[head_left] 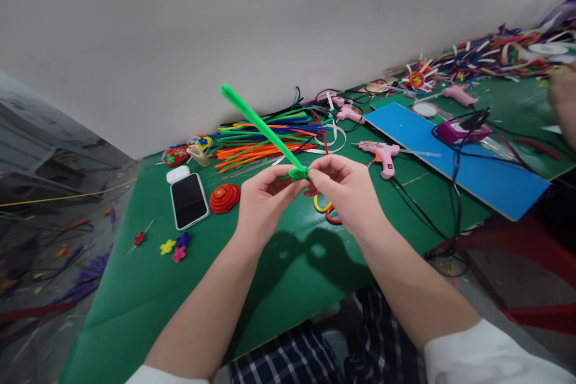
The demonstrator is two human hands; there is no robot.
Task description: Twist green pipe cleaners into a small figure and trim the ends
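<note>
A bright green pipe cleaner (265,129) is held between my two hands above the table. Its long end sticks up and to the left, while its lower end is bent into a small bunch at my fingertips. My left hand (265,201) pinches that bunch from the left. From the right, my right hand (344,189) pinches it with thumb and forefinger. Scissors with yellow and red handles (332,215) lie partly hidden behind my right hand. An orange ribbed dome (224,198) sits left of my left hand.
Pipe cleaners (265,141) lie piled at the back. A phone (189,201), small flowers (179,254) and a pink glue gun (381,156) rest on the green table (121,288). Cables cross a blue board (450,156). Another person's hand (564,99) shows at far right.
</note>
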